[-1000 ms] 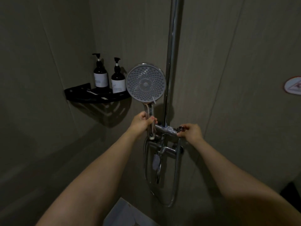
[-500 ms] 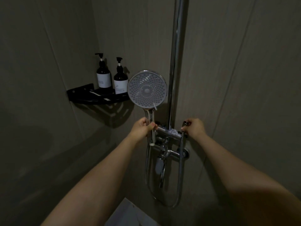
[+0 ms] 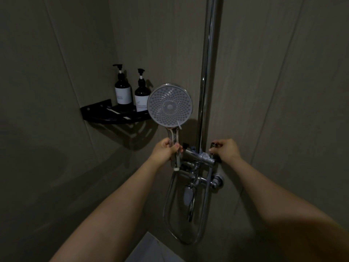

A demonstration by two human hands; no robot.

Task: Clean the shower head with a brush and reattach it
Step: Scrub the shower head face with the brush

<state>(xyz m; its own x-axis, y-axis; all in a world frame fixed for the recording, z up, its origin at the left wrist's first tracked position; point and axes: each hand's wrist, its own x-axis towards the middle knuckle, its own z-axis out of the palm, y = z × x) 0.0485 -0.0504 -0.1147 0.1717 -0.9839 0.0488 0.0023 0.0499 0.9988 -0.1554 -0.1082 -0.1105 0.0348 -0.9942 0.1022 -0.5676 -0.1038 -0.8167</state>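
The round grey shower head [image 3: 169,105] stands upright with its nozzle face toward me, just left of the chrome riser pipe [image 3: 207,72]. My left hand [image 3: 166,151] grips its chrome handle, thumb across the front. My right hand [image 3: 225,150] grips the dark knob at the right end of the chrome mixer bar [image 3: 198,156]. The metal hose [image 3: 170,205] loops down below the valve. A white brush [image 3: 115,111] lies on the black corner shelf [image 3: 98,115], a thin pale strip.
Two dark pump bottles [image 3: 123,89] [image 3: 141,95] with white labels stand on the corner shelf at the left. A tap spout and lever [image 3: 190,193] hang under the mixer. Tiled walls close in on both sides; a pale floor patch [image 3: 151,248] shows below.
The camera view has shifted a little. My right hand moved from the mixer bar's middle out to the knob at its right end. My left hand keeps its hold on the handle.
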